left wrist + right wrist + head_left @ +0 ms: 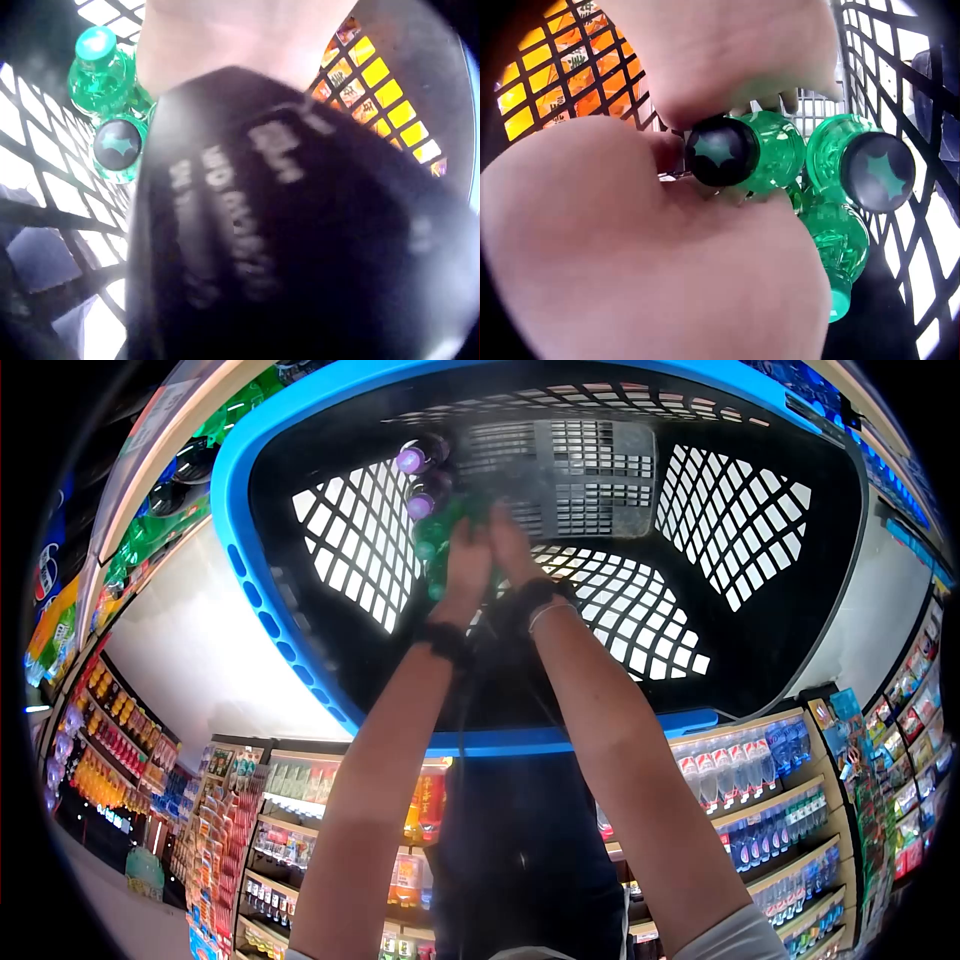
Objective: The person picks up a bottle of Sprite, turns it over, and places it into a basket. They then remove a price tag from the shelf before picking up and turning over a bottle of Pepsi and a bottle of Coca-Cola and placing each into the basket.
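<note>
In the head view my left hand point(468, 565) and right hand point(512, 545) are close together inside a black basket, both blurred. Between them a green bottle point(778, 154) with a black star-marked cap shows in the right wrist view, fingers of both hands curled about its upper part. Right beside it stands a second black-capped green bottle point(832, 150), and below that one a green-capped bottle point(838, 251) leans outward. The left wrist view is mostly covered by a dark wristband point(300, 225) with blurred white lettering.
The basket has a blue rim point(232, 500) and mesh walls point(735, 525). Two purple-capped bottles point(420, 507) sit at its left, beyond the green ones. Shelves of drinks point(770, 820) surround the basket, with orange packages point(574, 67) behind the mesh.
</note>
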### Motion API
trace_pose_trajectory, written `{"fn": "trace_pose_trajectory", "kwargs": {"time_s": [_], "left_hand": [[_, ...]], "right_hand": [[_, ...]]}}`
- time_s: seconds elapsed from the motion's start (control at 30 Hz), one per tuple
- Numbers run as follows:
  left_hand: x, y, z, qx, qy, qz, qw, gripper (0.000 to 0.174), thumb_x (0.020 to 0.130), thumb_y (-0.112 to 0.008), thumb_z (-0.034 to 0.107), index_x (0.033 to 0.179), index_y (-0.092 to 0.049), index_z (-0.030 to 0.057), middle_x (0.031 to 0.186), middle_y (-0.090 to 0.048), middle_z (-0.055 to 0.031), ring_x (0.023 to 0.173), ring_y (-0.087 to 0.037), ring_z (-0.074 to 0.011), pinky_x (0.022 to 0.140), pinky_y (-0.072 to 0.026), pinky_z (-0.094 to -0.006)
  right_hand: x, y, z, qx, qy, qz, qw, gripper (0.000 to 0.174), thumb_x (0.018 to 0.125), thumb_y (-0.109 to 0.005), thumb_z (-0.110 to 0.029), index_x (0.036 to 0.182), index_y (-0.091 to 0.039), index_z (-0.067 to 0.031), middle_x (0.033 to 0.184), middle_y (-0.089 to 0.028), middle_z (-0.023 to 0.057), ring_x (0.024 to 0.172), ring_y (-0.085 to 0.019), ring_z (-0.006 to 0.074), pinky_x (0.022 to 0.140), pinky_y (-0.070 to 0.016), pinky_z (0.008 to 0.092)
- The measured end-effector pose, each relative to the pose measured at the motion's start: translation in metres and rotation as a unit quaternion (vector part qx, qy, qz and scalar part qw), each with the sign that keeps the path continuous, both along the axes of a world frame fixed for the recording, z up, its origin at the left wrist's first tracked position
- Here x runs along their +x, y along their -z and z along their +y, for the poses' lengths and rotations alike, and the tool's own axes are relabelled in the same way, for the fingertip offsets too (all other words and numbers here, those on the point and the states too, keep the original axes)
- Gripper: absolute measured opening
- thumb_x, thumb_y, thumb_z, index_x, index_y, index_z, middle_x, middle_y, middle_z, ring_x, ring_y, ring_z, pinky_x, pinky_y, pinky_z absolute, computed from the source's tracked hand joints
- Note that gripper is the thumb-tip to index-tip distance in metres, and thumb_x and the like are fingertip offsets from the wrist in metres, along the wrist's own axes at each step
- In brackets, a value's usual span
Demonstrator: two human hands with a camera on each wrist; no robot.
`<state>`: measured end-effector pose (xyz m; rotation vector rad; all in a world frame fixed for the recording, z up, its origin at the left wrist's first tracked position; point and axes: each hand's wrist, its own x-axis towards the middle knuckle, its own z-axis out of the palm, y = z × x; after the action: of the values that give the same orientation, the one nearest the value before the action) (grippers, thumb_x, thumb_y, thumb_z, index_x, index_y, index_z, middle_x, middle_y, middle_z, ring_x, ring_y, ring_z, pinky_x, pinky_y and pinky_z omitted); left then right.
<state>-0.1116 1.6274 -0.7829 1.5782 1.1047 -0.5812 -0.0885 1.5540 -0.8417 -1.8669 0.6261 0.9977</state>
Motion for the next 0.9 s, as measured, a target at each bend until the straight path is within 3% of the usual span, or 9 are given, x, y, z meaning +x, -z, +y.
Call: {"fn": "trace_pose_trajectory", "kwargs": {"time_s": [0.13, 0.23, 0.27, 0.37, 0.53, 0.63, 0.77, 0.83, 0.9], "left_hand": [[-0.018, -0.001, 0.001, 0.033, 0.009, -0.034, 0.999, 0.049, 0.094, -0.044, 0.023, 0.138, -0.04, 0.001, 0.102, -0.062, -0.0108, 0.086, -0.058, -0.0168, 0.08, -0.044, -0.0277], [-0.018, -0.009, -0.002, 0.054, 0.024, -0.023, 0.998, 0.048, 0.094, -0.04, 0.03, 0.13, -0.045, 0.0, 0.126, -0.052, -0.0243, 0.116, -0.051, -0.0369, 0.098, -0.0381, -0.0396], [-0.016, -0.015, 0.0, 0.045, 0.029, -0.06, 0.997, 0.049, 0.094, -0.039, 0.031, 0.132, -0.044, 0.0004, 0.127, -0.05, -0.0254, 0.117, -0.05, -0.0365, 0.099, -0.0371, -0.0393], [-0.019, -0.025, 0.001, 0.044, -0.006, -0.029, 0.999, 0.047, 0.095, -0.039, 0.031, 0.131, -0.046, 0.0009, 0.123, -0.053, -0.0252, 0.113, -0.053, -0.0356, 0.096, -0.04, -0.0388], [-0.024, -0.042, 0.009, -0.032, -0.023, -0.02, 0.999, 0.034, 0.093, -0.046, 0.019, 0.121, -0.055, 0.001, 0.103, -0.061, -0.0067, 0.092, -0.055, -0.0156, 0.082, -0.0417, -0.0276], [-0.036, -0.056, 0.022, -0.065, 0.013, -0.101, 0.993, 0.027, 0.092, -0.047, 0.013, 0.112, -0.058, 0.0002, 0.1, -0.061, -0.0057, 0.09, -0.053, -0.0142, 0.081, -0.0417, -0.0284], [-0.033, -0.156, 0.022, -0.1, -0.121, -0.107, 0.982, 0.035, 0.09, -0.051, 0.013, 0.121, -0.053, -0.0029, 0.114, -0.06, -0.0095, 0.105, -0.056, -0.0183, 0.094, -0.0419, -0.0297], [-0.06, -0.167, 0.027, -0.09, -0.059, -0.187, 0.977, 0.032, 0.089, -0.043, 0.004, 0.117, -0.056, -0.0001, 0.107, -0.063, -0.0114, 0.097, -0.061, -0.0215, 0.084, -0.0486, -0.033], [-0.076, -0.225, 0.039, -0.269, -0.283, -0.16, 0.907, 0.036, 0.087, -0.043, 0.004, 0.121, -0.053, 0.0018, 0.106, -0.063, -0.0109, 0.093, -0.062, -0.0198, 0.08, -0.0506, -0.031]], "right_hand": [[-0.004, 0.001, 0.001, 0.012, -0.015, -0.005, 1.0, 0.051, 0.097, -0.026, -0.046, 0.125, -0.052, -0.0116, 0.117, -0.058, 0.0219, 0.111, -0.051, 0.0425, 0.096, -0.0384, 0.0471], [-0.001, 0.008, -0.009, 0.057, -0.044, 0.001, 0.997, 0.053, 0.097, -0.028, -0.045, 0.13, -0.047, -0.0086, 0.125, -0.053, 0.0217, 0.119, -0.047, 0.0409, 0.101, -0.0355, 0.0442], [-0.001, 0.014, -0.015, 0.131, -0.044, 0.017, 0.99, 0.057, 0.098, -0.028, -0.044, 0.14, -0.035, -0.0056, 0.14, -0.041, 0.0191, 0.132, -0.034, 0.0353, 0.108, -0.0279, 0.0387], [0.026, -0.056, -0.031, 0.192, -0.095, 0.095, 0.972, 0.07, 0.098, -0.018, -0.055, 0.145, -0.024, -0.0036, 0.15, -0.026, 0.016, 0.139, -0.024, 0.0265, 0.112, -0.0197, 0.0345], [0.028, -0.07, -0.051, 0.287, -0.169, 0.087, 0.939, 0.072, 0.097, -0.02, -0.057, 0.147, -0.017, -0.0054, 0.153, -0.019, 0.013, 0.141, -0.016, 0.0257, 0.114, -0.0135, 0.0328], [0.028, -0.116, -0.063, 0.26, -0.121, 0.162, 0.944, 0.076, 0.095, -0.03, -0.059, 0.148, -0.013, -0.007, 0.153, -0.02, 0.0108, 0.139, -0.022, 0.0259, 0.112, -0.018, 0.043], [0.018, -0.18, -0.108, 0.195, -0.127, 0.199, 0.952, 0.066, 0.095, -0.037, -0.054, 0.142, -0.033, -0.0081, 0.138, -0.044, 0.0067, 0.125, -0.042, 0.0186, 0.105, -0.0305, 0.0383], [0.02, -0.221, -0.135, 0.189, -0.194, 0.191, 0.944, 0.062, 0.096, -0.036, -0.052, 0.142, -0.034, -0.0107, 0.138, -0.045, 0.0075, 0.125, -0.043, 0.0224, 0.103, -0.0316, 0.0374], [0.022, -0.253, -0.147, 0.133, -0.211, 0.222, 0.943, 0.061, 0.095, -0.038, -0.05, 0.141, -0.036, -0.0116, 0.135, -0.048, 0.0055, 0.123, -0.044, 0.0229, 0.101, -0.0319, 0.0396]]}}
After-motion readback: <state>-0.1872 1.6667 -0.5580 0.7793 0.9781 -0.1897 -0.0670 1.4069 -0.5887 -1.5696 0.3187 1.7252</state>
